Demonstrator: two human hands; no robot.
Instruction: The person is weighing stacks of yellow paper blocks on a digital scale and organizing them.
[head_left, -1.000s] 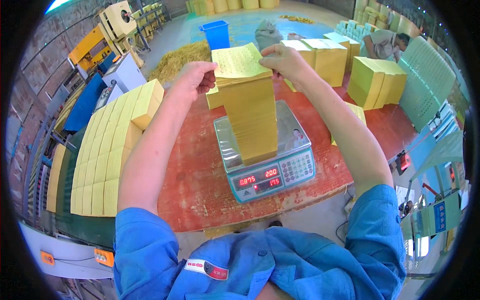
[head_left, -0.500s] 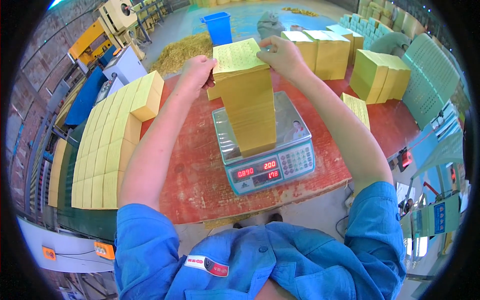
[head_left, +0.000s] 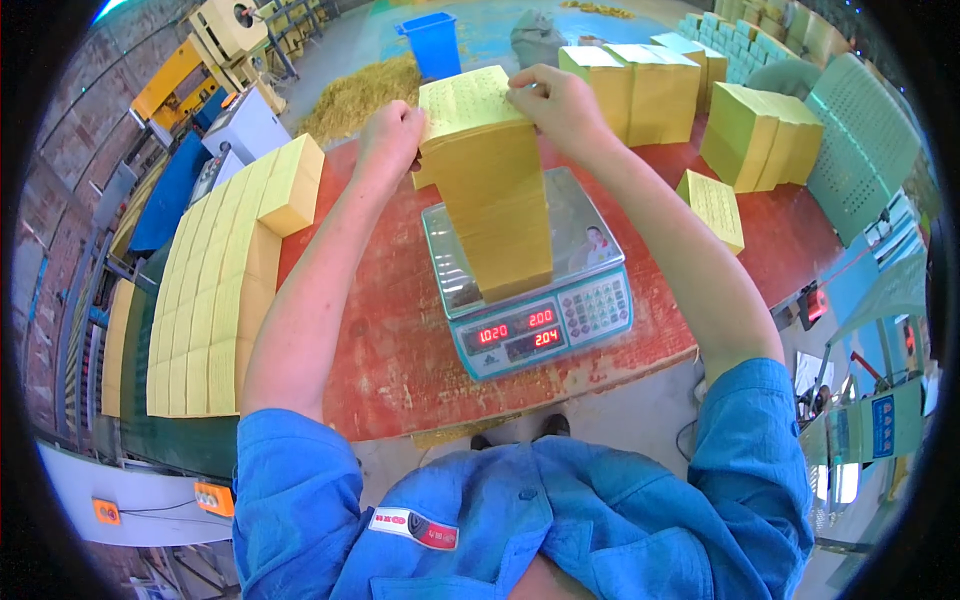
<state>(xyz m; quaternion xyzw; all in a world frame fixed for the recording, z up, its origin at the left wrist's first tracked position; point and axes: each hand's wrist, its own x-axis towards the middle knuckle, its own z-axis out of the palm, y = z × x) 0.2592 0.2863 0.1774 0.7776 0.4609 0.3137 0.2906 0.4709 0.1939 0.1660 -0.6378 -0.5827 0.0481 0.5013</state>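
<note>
A tall stack of yellow paper (head_left: pixel 492 210) stands upright on the metal pan of a digital scale (head_left: pixel 600 310) with lit red digits. My left hand (head_left: pixel 393 140) is closed at the stack's top left edge, its fingertips partly hidden. Opposite it, my right hand (head_left: pixel 558 105) pinches the top right edge between thumb and fingers. Small perforations mark the top sheet. Behind the stack, near my left fingers, a bit of another yellow paper block shows.
Rows of yellow paper blocks (head_left: pixel 205 310) line the left side. More stacks (head_left: pixel 665 95) stand at the far right, with a small block (head_left: pixel 712 208) beside my right forearm. The red table (head_left: pixel 370 380) ends close to my body. A blue bin (head_left: pixel 432 48) stands beyond.
The red digits on the scale have changed. Both hands remain at the top of the stack and have shifted slightly. The whole view has moved a little.
</note>
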